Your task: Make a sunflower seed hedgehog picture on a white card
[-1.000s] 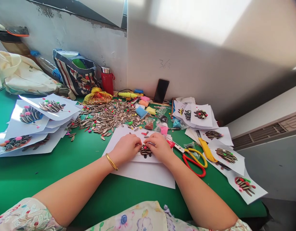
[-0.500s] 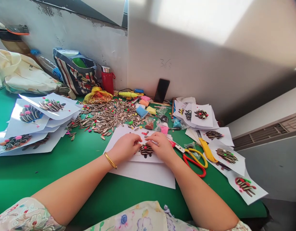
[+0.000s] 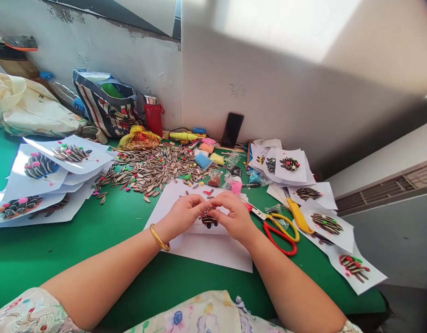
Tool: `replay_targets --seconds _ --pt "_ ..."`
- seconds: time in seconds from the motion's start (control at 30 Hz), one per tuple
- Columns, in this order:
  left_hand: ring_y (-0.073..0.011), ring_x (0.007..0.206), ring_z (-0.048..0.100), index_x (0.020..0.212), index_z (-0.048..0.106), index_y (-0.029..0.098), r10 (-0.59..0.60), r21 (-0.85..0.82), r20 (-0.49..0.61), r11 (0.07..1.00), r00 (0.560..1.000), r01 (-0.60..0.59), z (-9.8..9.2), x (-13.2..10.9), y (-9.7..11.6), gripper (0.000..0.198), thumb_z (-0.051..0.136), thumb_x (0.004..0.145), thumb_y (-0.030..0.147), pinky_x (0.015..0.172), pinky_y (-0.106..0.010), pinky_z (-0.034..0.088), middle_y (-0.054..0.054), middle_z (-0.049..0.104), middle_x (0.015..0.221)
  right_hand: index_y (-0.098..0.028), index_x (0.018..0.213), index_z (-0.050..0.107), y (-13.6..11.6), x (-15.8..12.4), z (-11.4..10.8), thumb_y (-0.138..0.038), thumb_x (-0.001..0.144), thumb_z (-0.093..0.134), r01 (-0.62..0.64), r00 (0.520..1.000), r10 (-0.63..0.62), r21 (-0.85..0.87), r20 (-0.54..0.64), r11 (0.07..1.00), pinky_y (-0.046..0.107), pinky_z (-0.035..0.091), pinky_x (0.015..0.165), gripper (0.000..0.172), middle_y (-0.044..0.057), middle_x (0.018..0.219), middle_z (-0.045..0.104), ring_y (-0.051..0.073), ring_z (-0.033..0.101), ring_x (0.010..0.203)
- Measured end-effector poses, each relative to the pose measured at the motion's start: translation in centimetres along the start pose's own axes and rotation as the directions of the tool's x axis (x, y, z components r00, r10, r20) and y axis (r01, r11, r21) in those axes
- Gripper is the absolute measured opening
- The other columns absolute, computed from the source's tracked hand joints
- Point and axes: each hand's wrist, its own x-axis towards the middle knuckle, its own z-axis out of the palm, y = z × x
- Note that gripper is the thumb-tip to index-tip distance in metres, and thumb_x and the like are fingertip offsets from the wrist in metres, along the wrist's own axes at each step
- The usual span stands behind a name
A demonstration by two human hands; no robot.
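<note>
My left hand (image 3: 182, 214) and my right hand (image 3: 231, 213) meet above a white sheet (image 3: 206, 243) on the green table (image 3: 95, 240). The fingertips of both pinch together over a small dark seed-covered figure (image 3: 209, 220) stuck on the sheet. What they pinch is too small to name; it may be a sunflower seed. A gold bangle (image 3: 159, 237) sits on my left wrist. A heap of striped sunflower seeds (image 3: 154, 167) lies just beyond the sheet.
Red-and-yellow scissors (image 3: 279, 229) and a yellow comb-like tool (image 3: 297, 215) lie right of my hands. Finished seed pictures on paper are stacked at left (image 3: 46, 173) and right (image 3: 324, 222). Clay pieces (image 3: 204, 157), a phone (image 3: 232, 130), a red flask (image 3: 152, 115) and bags (image 3: 102, 101) line the wall.
Both hands lifted slightly off the sheet and drew their fingertips together above the seed figure, which they pressed flat before.
</note>
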Motion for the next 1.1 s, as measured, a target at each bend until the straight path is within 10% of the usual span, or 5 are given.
replay_targets --seconds 0.2,0.43,0.7,1.1 --pt "-0.0164 0.069 0.058 0.073 0.064 0.016 0.011 -0.024 0.038 1.000 0.999 -0.010 0.3 -0.1 -0.2 0.048 0.050 0.090 0.059 0.065 -0.027 0.045 -0.003 0.065 0.071 -0.025 0.089 0.071 -0.5 0.0 -0.2 -0.024 0.089 0.066 -0.002 1.000 0.002 0.006 0.016 1.000 0.033 0.047 0.081 0.006 0.002 0.085 0.070 0.018 0.062 0.085" --pt "-0.0210 0.088 0.063 0.090 0.070 0.020 0.165 0.382 -0.087 0.916 0.982 -0.120 -0.2 0.6 -1.3 0.026 0.049 0.094 0.035 0.079 -0.032 0.048 -0.004 0.072 0.091 -0.024 0.090 0.069 1.5 0.6 -2.2 -0.024 0.085 0.062 -0.346 0.936 0.352 -0.159 0.009 0.924 0.029 0.046 0.069 0.008 -0.001 0.088 0.072 0.017 0.063 0.079" --pt "-0.0240 0.110 0.063 0.122 0.065 0.020 0.244 0.556 0.056 0.798 0.968 -0.233 0.4 1.0 -2.7 0.035 0.041 0.097 0.025 0.094 -0.038 0.048 -0.007 0.070 0.120 -0.024 0.090 0.075 2.5 1.0 -2.0 -0.023 0.089 0.061 -0.192 0.940 0.300 -0.479 0.160 0.856 0.032 0.045 0.078 0.014 0.003 0.094 0.074 0.020 0.064 0.090" --pt "-0.0247 0.110 0.061 0.129 0.061 0.022 0.241 0.544 0.145 0.790 0.960 -0.281 0.4 0.8 -2.4 0.039 0.037 0.099 0.031 0.095 -0.040 0.046 -0.009 0.068 0.122 -0.024 0.091 0.077 2.4 1.1 -1.7 -0.022 0.090 0.061 -0.183 0.931 0.314 -0.510 0.183 0.840 0.030 0.044 0.073 0.017 0.004 0.090 0.074 0.019 0.063 0.085"
